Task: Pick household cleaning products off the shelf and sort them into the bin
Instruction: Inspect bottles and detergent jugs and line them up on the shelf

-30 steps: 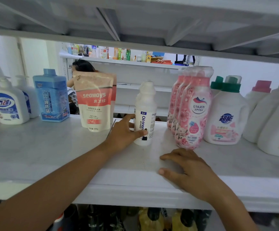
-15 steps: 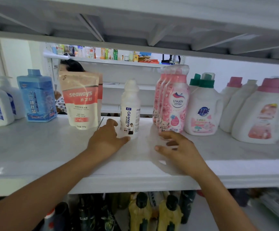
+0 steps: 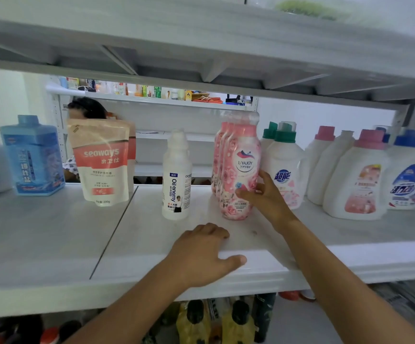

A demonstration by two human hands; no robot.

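- Pink floral plastic bottle, labelled "UYAJOY": stood upright on white shelf, long axis vertical, frontmost of its row.
- Right hand: the nearer; thumb laid across the bottle's lower front, fingers curled round its right side.
- Left hand: rested on shelf edge, loosely bent, nothing held.
- Also read: "Oil enemy" on slim white bottle; "seaways" on brown-red pouch.

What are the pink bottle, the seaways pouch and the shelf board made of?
The pink bottle looks like plastic in a glossy floral sleeve, with highlights on its side. The seaways pouch is flexible film, matte brown on top and creased; paper or plastic, unclear. The shelf board is hard, smooth, pale with faint marbling; perhaps painted metal or laminate.
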